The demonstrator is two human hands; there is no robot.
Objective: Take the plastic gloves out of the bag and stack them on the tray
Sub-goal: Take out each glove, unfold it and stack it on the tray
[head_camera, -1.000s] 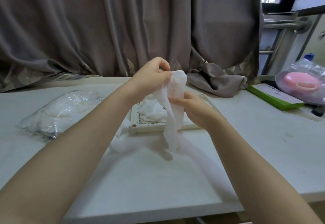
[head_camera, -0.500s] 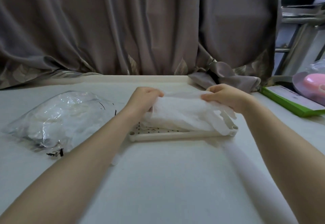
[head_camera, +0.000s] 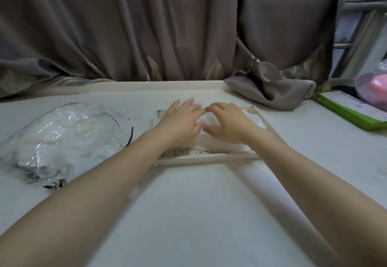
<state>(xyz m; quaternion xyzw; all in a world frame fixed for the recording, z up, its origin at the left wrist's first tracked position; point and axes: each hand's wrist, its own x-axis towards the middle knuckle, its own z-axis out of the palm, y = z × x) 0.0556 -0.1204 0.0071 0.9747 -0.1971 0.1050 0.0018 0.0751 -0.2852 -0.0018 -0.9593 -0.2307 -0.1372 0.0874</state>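
A cream perforated tray (head_camera: 209, 157) lies at the middle of the white table. Thin white plastic gloves (head_camera: 254, 120) are spread flat on it. My left hand (head_camera: 181, 123) and my right hand (head_camera: 228, 123) lie side by side on the gloves, palms down, fingers straight and pressing on them. The hands cover most of the stack. A clear plastic bag (head_camera: 62, 139) with more white gloves inside lies on the table to the left of the tray, its mouth toward the tray.
A grey-brown curtain (head_camera: 167, 28) hangs behind the table, with a fold (head_camera: 270, 86) resting on the back right. A green and white box (head_camera: 347, 107) and a bagged pink object (head_camera: 377, 84) sit at the far right.
A second ago both hands held one glove up above the tray. They lowered it, spread it over the stack, and now press flat on it.
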